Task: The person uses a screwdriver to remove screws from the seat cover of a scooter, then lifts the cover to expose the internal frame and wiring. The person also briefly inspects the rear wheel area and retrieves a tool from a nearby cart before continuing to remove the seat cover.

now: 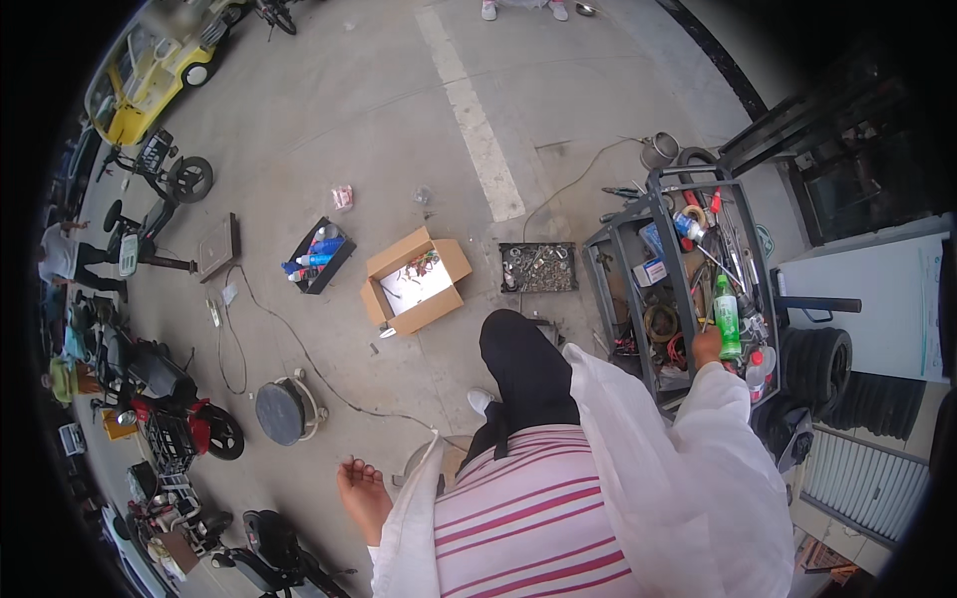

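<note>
My right hand (707, 347) reaches into the top tray of a dark metal tool cart (681, 269) on the right. Its fingers are curled in, and what they hold, if anything, is too small to make out. Just right of it a green-labelled plastic bottle (728, 317) stands among loose tools. A clear bottle with a red cap (756, 371) is at the cart's near corner, and a blue-and-white bottle (688, 226) lies farther up the tray. My left hand (364, 495) hangs at my side above the floor, fingers loosely bent and apart, with nothing in it.
An open cardboard box (461, 261) with small parts, a black tray of parts (538, 267) and a black bin of bottles (337, 263) stand on the floor. A round stool (281, 413) is to the left, near a cable. Electric bikes (164, 399) line the left; tyres (812, 369) stack beyond the cart.
</note>
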`<state>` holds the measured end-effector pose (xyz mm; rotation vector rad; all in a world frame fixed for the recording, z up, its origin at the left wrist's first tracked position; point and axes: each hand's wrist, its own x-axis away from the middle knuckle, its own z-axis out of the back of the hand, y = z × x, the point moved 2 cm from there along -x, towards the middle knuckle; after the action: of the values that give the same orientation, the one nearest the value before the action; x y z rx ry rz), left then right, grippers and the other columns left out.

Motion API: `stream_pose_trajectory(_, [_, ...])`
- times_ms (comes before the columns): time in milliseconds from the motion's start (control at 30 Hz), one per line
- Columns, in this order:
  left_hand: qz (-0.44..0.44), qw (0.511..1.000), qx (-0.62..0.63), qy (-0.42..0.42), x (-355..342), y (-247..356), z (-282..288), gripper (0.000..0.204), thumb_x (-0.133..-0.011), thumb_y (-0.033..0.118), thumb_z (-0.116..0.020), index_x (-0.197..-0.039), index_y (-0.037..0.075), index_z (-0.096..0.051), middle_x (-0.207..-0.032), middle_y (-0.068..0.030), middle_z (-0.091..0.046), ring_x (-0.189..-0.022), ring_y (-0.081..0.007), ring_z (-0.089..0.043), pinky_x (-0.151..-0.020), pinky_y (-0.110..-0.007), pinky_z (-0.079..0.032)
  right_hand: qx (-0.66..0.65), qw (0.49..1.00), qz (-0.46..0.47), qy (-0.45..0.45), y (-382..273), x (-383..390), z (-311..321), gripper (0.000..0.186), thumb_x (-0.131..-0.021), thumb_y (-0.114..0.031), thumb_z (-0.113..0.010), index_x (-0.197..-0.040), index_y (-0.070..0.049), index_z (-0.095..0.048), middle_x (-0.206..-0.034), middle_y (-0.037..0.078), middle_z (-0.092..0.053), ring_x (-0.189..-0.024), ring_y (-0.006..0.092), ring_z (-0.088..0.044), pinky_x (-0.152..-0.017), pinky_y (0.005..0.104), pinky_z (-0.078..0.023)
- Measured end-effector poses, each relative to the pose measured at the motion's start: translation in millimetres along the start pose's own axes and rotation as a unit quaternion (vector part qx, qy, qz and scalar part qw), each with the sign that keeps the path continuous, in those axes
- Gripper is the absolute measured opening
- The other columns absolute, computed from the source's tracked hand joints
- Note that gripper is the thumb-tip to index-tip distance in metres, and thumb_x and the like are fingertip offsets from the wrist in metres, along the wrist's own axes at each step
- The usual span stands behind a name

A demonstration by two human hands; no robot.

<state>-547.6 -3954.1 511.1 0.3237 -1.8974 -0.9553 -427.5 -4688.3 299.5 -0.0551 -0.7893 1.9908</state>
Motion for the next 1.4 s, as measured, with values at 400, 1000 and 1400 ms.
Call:
stream_pose_trajectory(400, [0.121, 0.981, -0.121, -0.092, -241.5, -12.0, -246.7, 0.02, -0.092, 0.036, -0.058, -0.092, 0.016, -0.06, -0.079, 0.0037, -0.058, -0.069, -0.0129, -0.052, -0.064, -0.03, -0.044, 0.317, 0.924, -0.137, 0.165, -53.1, 8.9, -33.3, 0.027, -0.076, -0.01, -0.063, -0.101, -0.002, -0.059, -0.096, 0.025, -0.063, -0.096, 0.042, -0.06, -0.084, 0.0516, -0.047])
stream_pose_trajectory(1000, [0.136, 0.842, -0.456, -0.255, -549.3, -68.9, -902.2, 0.026, -0.09, 0.031, -0.061, -0.109, 0.013, -0.058, -0.077, -0.0007, -0.056, -0.065, -0.0171, -0.052, -0.061, -0.033, -0.046, -0.098, 0.984, -0.144, -0.044, -423.7, -304.5, -348.7, 0.022, -0.087, -0.023, -0.057, -0.1, -0.009, -0.067, -0.097, 0.015, -0.069, -0.093, 0.0329, -0.065, -0.082, 0.0404, -0.051])
stream_pose_trajectory(1400, [-0.066, 0.683, -0.693, -0.221, -646.0, -256.9, -1029.5, 0.021, -0.094, 0.023, -0.056, -0.11, 0.009, -0.056, -0.078, -0.0004, -0.056, -0.064, -0.0096, -0.051, -0.056, -0.023, -0.042, 0.034, 0.927, -0.372, -0.036, -185.8, -560.1, -571.9, 0.041, -0.086, -0.017, -0.054, -0.125, -0.005, -0.055, -0.111, 0.025, -0.063, -0.104, 0.0407, -0.06, -0.091, 0.0461, -0.049])
